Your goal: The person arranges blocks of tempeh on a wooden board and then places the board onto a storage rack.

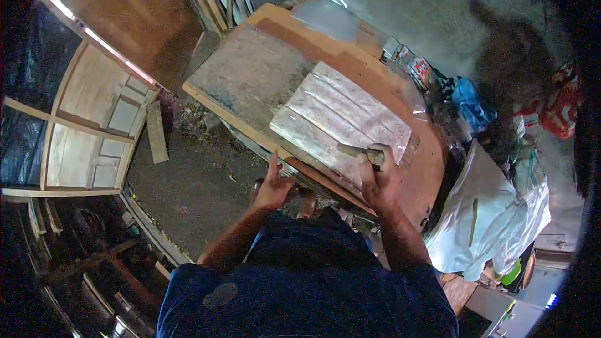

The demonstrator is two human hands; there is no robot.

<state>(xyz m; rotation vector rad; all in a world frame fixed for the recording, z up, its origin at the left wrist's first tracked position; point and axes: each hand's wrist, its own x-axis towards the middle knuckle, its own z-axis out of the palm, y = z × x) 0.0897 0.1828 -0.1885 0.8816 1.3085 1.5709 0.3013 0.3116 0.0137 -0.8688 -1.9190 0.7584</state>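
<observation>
A glossy, pale grooved panel (341, 119) lies on a matt wooden board (350, 62). Beside it, a rough grey slab (250, 75) and crinkled white plastic sacks (488, 219).

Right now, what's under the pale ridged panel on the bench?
The pale ridged panel lies on a grey board, which sits on a brown sheet. The right hand holds a tool on its near edge. Whatever lies directly beneath the panel is covered.

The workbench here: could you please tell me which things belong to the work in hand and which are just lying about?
In use:
right hand gripping a scraper tool
pale panel
left hand at the workbench edge

Lying about:
white sacks
blue bag
wooden frame
loose plank
</observation>
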